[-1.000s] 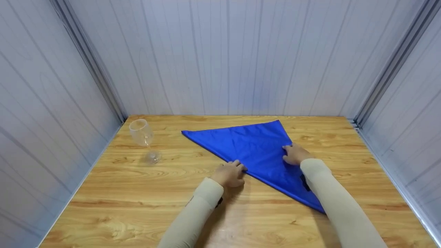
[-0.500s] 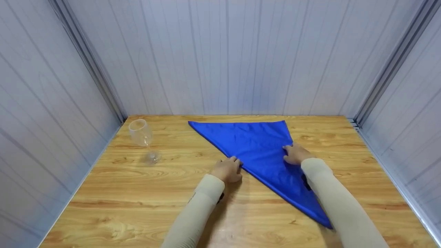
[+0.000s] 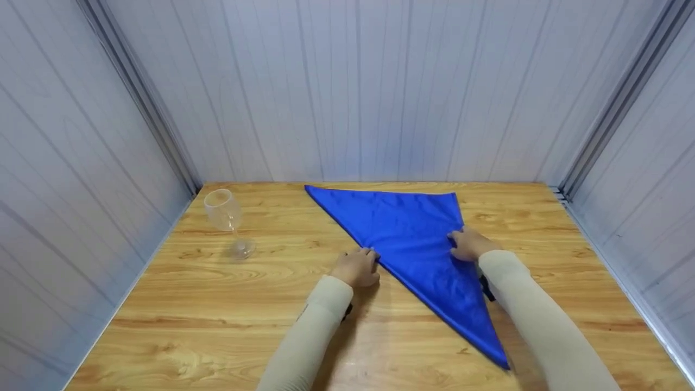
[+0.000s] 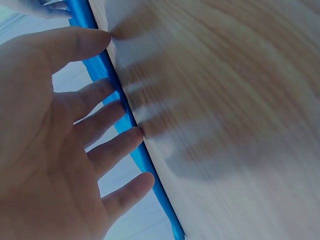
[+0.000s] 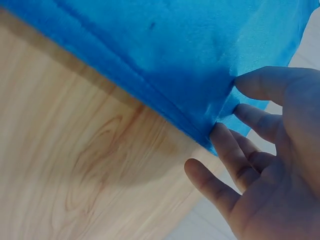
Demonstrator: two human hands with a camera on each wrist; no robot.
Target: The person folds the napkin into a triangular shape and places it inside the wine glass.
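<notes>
A blue cloth [image 3: 412,239], folded into a triangle, lies on the wooden table with its long folded edge facing the left hand. The left hand [image 3: 355,267] is at the middle of that fold. Its fingertips [image 4: 135,134] touch the fold, fingers spread and only slightly bent, in the left wrist view. On the opposite side, the right hand [image 3: 468,244] rests at the cloth's right edge. Its thumb and fingertips [image 5: 221,131] touch the cloth, which creases slightly between them, in the right wrist view.
A clear wine glass [image 3: 225,217] stands upright at the table's left rear. Pale panelled walls [image 3: 347,98] enclose the wooden table [image 3: 190,326] at the back and on both sides. The cloth's far left corner lies close to the back wall.
The cloth has turned clockwise on the table: its far left corner moved back and right, its near corner came forward. The left hand slid slightly left with the fold; the right hand barely moved.
</notes>
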